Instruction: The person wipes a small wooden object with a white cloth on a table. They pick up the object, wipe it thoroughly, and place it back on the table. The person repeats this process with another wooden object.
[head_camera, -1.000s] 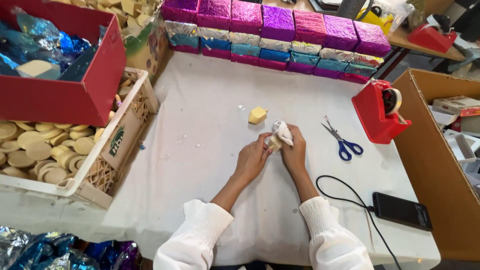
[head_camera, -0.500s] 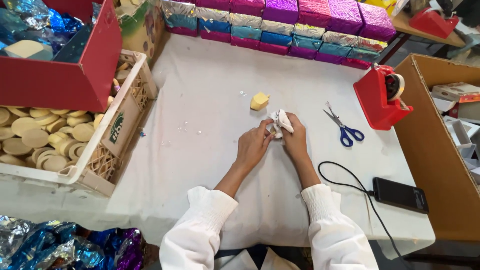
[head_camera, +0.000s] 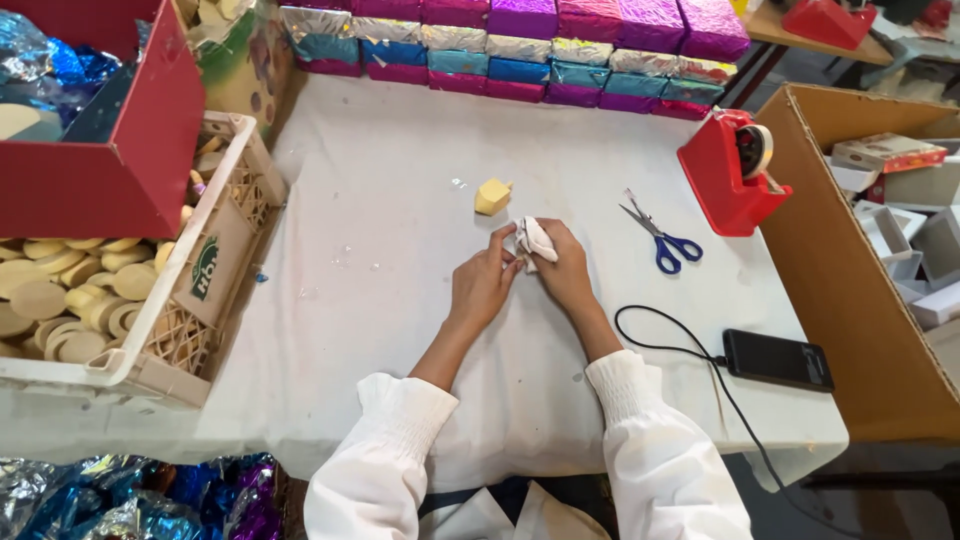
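Both hands, left hand and right hand, pinch small white-wrapped piece mid-table, wrap looks partly folded, not closed; yellow piece just beyond sits unwrapped, foil boxes stacked behind.

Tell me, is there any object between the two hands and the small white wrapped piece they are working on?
No. The left hand and right hand both touch the white wrapped piece directly, holding it between them over the white table. The small yellow piece lies apart, farther up the table; the scissors lie off to the right.
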